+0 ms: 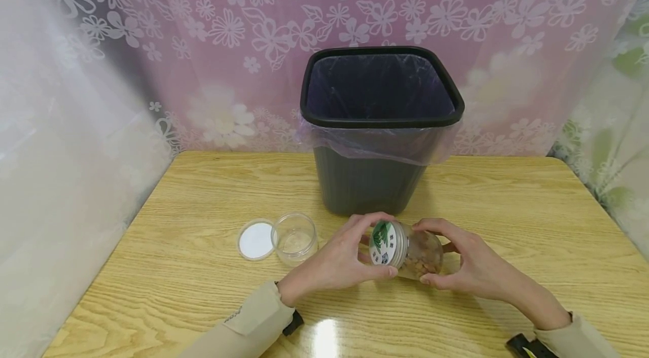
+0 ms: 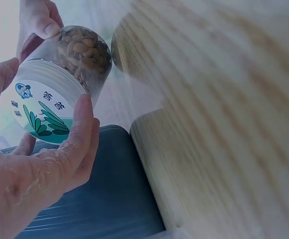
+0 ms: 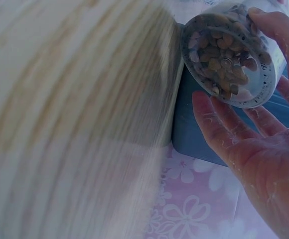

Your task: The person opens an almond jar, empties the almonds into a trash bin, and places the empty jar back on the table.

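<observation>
I held the jar (image 1: 410,251) sideways in front of the bin (image 1: 380,127), left fingers (image 1: 377,272) round its lid (image 1: 383,243), right fingers (image 1: 431,281) round its body. A slip might spill nuts on the table (image 1: 507,222).

- Worktop (image 1: 507,222): pale wood-grain top, glossy, with a bright glare spot near the front edge.
- Bin (image 1: 367,189): dark, square-mouthed, upright at the back middle of the worktop. Thick black rim.
- Bin liner (image 1: 380,144): thin clear plastic, tucked inside and folded down over the rim, hanging loose round the upper walls.
- Empty jar (image 1: 296,238): small, clear, open-topped, upright, left of centre.
- Loose lid (image 1: 256,240): round, white inside with a clear edge, flat on the worktop, touching or just beside the empty jar on its left.
- Curtain (image 1: 228,25): pink with white flower print, behind the worktop. Sheer white drape on the left, green-patterned one on the right.
</observation>
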A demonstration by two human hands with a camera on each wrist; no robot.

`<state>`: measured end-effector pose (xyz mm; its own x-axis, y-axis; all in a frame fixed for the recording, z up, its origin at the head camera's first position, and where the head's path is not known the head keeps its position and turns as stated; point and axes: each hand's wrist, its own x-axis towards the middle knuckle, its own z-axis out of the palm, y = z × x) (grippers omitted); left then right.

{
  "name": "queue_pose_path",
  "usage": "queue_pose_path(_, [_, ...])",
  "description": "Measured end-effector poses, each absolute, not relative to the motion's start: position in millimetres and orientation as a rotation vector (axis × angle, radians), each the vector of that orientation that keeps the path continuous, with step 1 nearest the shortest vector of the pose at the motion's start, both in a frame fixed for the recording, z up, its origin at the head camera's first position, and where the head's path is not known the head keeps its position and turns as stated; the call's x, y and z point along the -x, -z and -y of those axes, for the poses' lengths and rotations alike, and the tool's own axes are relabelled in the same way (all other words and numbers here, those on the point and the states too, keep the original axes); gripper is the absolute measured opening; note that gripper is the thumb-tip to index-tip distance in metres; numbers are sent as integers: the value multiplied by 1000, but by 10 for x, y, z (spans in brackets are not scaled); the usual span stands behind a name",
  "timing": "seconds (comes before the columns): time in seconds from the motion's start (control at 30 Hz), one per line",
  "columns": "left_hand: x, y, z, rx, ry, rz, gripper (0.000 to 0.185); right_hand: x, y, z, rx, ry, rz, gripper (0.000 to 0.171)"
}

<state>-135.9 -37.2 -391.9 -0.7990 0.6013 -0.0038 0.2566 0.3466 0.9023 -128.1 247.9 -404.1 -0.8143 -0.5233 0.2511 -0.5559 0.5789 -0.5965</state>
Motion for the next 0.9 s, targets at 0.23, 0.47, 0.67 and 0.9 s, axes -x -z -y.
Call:
queue_pose_path(0.23, [1368, 3928, 376, -767, -1446, -2281, 81, 1294, 4036, -2478, -962, -1073, 2731, 79])
queue_pose_path(0.47, [1398, 3936, 396, -851, -1477, -2247, 85, 1296, 4034, -2481, -974, -1084, 2719, 79])
queue_pose_path(0.67, [1407, 3922, 405, -886, -1485, -2234, 82, 1298, 4037, -2479, -966, -1085, 2733, 80])
queue_pose_path(0.9, [1391, 3903, 399, -873, -1458, -2257, 83, 1290, 4038, -2485, -967, -1099, 2731, 80])
